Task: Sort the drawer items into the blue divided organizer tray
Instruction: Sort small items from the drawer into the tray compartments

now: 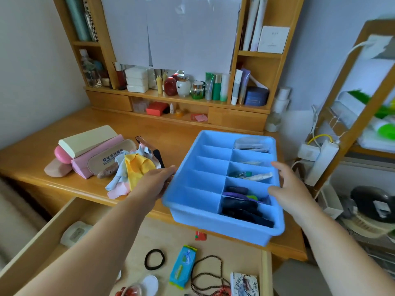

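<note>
Blue plastic fills the middle of what we see: the divided organizer tray [215, 223] sits tilted at the front edge of the wooden desk [53, 167], its near end jutting out over the open drawer [38, 242]. Our left hand [155, 181] grips the tray's left rim, fingers curled over the edge. Our right hand [287, 186] is at the right rim with the thumb just inside and the fingers against the outer wall; we cannot tell how firmly it holds.

The tray's left column of compartments shows bare blue. In the right column we see clear packets [251, 143] in the far cell, a white tube [259, 176] with small clips beside it further down, and dark pouches [243, 209] in the two nearest cells, with purple and green bits between them.

On the desk to the left lie glasses cases [94, 154] in cream, pink and beige, and a heap of lens cloths [136, 167], yellow on top.

In the drawer below lie a black hair tie [154, 259], a blue tissue pack [182, 265], a brown bead necklace [208, 274], a white cotton pad [149, 284] and a small illustrated card [244, 285].
</note>
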Available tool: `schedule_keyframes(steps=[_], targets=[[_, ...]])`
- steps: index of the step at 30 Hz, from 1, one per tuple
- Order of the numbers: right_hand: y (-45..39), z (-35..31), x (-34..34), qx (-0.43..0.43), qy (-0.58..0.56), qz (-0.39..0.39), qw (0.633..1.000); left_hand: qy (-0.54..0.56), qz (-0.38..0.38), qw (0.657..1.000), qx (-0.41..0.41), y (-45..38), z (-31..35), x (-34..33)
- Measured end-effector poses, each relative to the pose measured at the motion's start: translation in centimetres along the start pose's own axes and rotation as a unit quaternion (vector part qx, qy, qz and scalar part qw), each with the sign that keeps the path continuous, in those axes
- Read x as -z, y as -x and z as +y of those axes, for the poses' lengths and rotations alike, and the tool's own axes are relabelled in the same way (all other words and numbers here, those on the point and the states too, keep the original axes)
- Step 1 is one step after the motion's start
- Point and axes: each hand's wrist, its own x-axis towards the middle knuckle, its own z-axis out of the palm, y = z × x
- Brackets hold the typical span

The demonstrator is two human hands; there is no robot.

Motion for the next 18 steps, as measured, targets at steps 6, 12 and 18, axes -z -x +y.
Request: schedule_keyframes(steps=[6, 12, 18], targets=[[-4.1, -0.6, 2.0, 0.007, 0.070, -0.092, 0.993, 0.034, -0.054, 0.998, 0.012, 0.6, 1.3, -2.7], [0.4, -3.2, 0.7, 0.193, 0.169, 0.099, 0.961, 0.100, -0.019, 0.994, 0.037, 1.6, 1.0, -6.4], [8.4, -2.9, -4.3, 0.269, 0.255, 0.054, 0.927, 0.220, 0.036, 0.973, 0.055, 3.9, -0.5, -12.0]])
